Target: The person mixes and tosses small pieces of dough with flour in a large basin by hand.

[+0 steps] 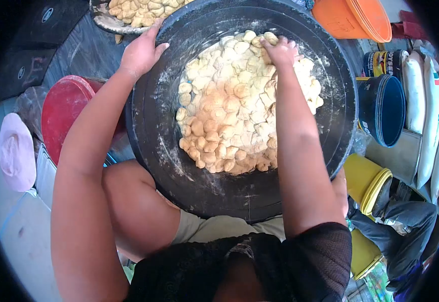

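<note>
A wide black tub [219,201] stands in front of me, close against my legs. Inside lies a heap of small, pale, floury lumps [229,103] that look like dough balls, browner toward the lower left. My left hand [143,53] is at the tub's upper left rim, its thumb over the edge and its fingers along the rim. At the far side of the heap, my right hand [281,51] rests on the lumps with its fingers spread. Its fingertips touch a few of them, and none is visibly lifted.
A second pan [101,21] of lumps sits at the upper left, by a red bucket [63,113]. An orange bucket [337,17], dark blue bucket [380,108] and yellow bucket [363,181] line the right, near white sacks [423,105]. Another person's trousered leg [405,236] is at lower right.
</note>
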Demonstrator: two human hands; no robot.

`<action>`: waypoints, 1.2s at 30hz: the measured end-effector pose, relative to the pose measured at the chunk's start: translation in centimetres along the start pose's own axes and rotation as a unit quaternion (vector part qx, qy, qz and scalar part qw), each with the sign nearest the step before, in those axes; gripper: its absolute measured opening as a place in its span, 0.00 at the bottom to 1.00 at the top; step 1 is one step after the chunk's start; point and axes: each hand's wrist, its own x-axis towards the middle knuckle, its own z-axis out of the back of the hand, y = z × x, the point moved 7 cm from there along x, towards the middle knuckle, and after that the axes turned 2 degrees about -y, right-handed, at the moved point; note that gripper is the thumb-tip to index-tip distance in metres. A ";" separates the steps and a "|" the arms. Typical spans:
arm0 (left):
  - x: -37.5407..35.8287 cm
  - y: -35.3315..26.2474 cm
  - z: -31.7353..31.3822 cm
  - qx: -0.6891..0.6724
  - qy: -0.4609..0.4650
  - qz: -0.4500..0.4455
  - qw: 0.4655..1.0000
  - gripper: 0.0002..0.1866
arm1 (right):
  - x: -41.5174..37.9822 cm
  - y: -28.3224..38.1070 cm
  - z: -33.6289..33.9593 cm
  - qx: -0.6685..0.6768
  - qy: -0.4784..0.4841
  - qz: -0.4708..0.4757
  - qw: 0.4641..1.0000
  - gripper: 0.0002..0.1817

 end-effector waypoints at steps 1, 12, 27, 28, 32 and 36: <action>0.0 0.0 0.0 0.000 -0.003 -0.004 1.000 0.37 | 0.3 0.4 -2.1 0.007 -0.008 0.032 0.999 0.39; 0.1 0.2 -0.1 -0.018 0.013 0.014 1.000 0.36 | 1.2 1.3 -6.0 0.034 0.141 0.089 0.985 0.51; -0.1 0.3 -0.2 -0.007 0.005 0.003 1.000 0.35 | -9.7 2.5 -2.4 0.273 0.290 0.119 0.909 0.25; -0.1 0.3 -0.2 -0.008 0.004 0.002 1.000 0.35 | -8.4 1.6 -1.2 0.249 0.244 0.075 0.934 0.26; -0.1 0.1 -0.2 0.003 0.005 -0.001 1.000 0.35 | -14.4 3.7 -6.9 0.104 -0.053 0.266 0.957 0.33; 0.0 0.3 -0.3 -0.001 -0.025 -0.026 0.999 0.36 | -32.8 7.4 -8.2 0.030 0.236 0.497 0.835 0.37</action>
